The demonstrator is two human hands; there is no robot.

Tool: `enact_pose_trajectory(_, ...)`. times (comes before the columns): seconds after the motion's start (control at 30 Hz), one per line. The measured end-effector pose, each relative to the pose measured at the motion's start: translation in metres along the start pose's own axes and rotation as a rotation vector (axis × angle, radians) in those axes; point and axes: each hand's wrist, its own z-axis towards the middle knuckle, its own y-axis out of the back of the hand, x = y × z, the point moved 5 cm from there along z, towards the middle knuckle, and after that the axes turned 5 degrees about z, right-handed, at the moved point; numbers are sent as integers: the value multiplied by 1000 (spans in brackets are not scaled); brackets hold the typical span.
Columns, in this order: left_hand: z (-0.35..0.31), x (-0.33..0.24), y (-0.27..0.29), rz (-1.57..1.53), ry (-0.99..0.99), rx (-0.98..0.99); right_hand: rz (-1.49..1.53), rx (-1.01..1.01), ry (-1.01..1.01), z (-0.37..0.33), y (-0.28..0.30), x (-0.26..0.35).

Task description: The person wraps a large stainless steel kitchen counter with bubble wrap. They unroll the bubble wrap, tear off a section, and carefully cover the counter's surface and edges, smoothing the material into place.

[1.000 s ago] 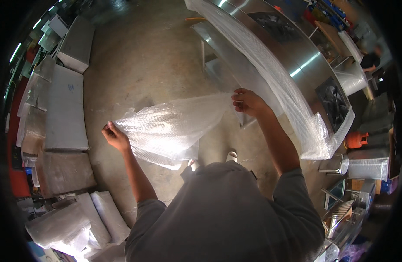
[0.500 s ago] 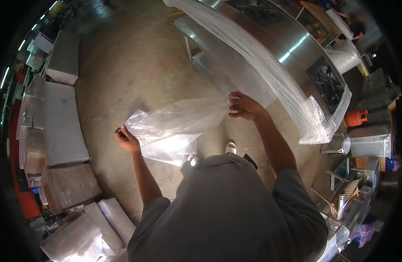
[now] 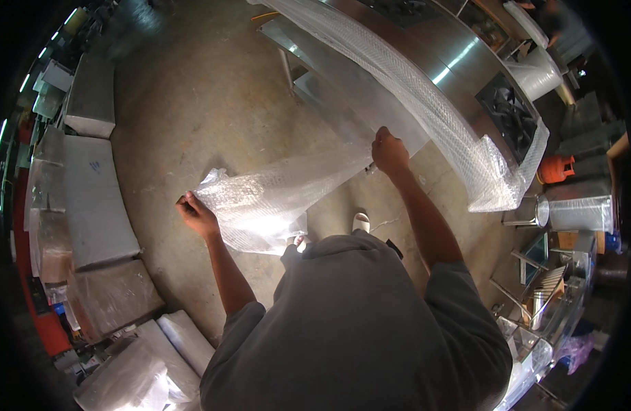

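Presently, bubble wrap sheet [image 3: 281, 185] spans over floor [image 3: 185, 123], before my feet [image 3: 361, 221]. Left hand [image 3: 198, 216] pinches its left end; right hand [image 3: 390, 152] is curled tightly on right end. I judge sheet only partly spread, middle slack. At far right, other bubble wrap [image 3: 391, 85] lies along near edge of steel gas range [image 3: 452, 85], burner [image 3: 506, 113] uncovered. How much is left, I cannot tell.

Wrap [image 3: 261, 192]: clear bubble sheet, creased, glare on lower part. Strung slack between hands: left hand [image 3: 198, 215] grips its 9 o'clock end, tapers to right hand [image 3: 391, 152] at 2 o'clock. Crumpled corner pokes up, 1 o'clock of left hand. Lower edge sags toward 6.
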Motion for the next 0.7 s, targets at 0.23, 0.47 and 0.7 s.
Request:
enact_pose_trajectory(0.23, 8, -37, -16, -247, 25, 253, 229, -262, 14, 25, 25, -27)
enact_pose_trajectory(0.47, -10, -153, -72, -577, 30, 482, 521, 181, 672, -27, 44, 142)
enact_pose_trajectory(0.7, 0, -239, -94, -570, -31, 816, 166, 331, 1018, -42, 58, 259)
